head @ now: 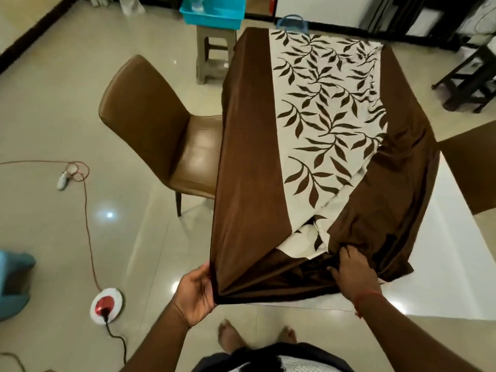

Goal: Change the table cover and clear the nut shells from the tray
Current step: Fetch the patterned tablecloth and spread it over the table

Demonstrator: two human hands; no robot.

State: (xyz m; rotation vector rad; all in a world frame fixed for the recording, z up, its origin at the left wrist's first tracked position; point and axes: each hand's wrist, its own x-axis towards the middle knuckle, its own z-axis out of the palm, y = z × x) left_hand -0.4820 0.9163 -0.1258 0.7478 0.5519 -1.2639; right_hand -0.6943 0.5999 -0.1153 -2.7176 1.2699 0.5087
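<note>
A brown table cover (247, 146) with a cream leaf-patterned centre panel lies spread over the white table (434, 264). Its near right part is bunched and folded back, leaving bare white tabletop on the right. My left hand (196, 294) grips the cover's near left corner and holds it up off the table edge. My right hand (351, 269) rests on the crumpled brown fabric near the front edge, fingers dug into the folds. The tray with nut shells is not visible.
A brown leather chair (150, 122) stands left of the table. Behind it a grey stool (212, 55) carries a turquoise plastic tub (214, 12). An orange cable (86, 200) and a red-and-white floor device (107, 307) lie on the tiled floor at left. A dark stool (467, 84) stands far right.
</note>
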